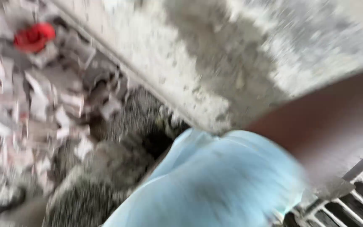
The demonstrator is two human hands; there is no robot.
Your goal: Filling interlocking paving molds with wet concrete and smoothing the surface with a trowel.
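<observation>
Pale blue cloth (215,185) fills the blurred foreground beneath a bare forearm (328,122) crossing a rough concrete wall (215,54), rubble (34,105) lying left, a white grille (349,197) right; neither hand shows, so grip cannot be told.

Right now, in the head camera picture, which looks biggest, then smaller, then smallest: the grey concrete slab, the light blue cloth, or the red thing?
1. Grey concrete slab
2. Light blue cloth, though nearness to the camera may make it look bigger
3. Red thing, blurred
</observation>
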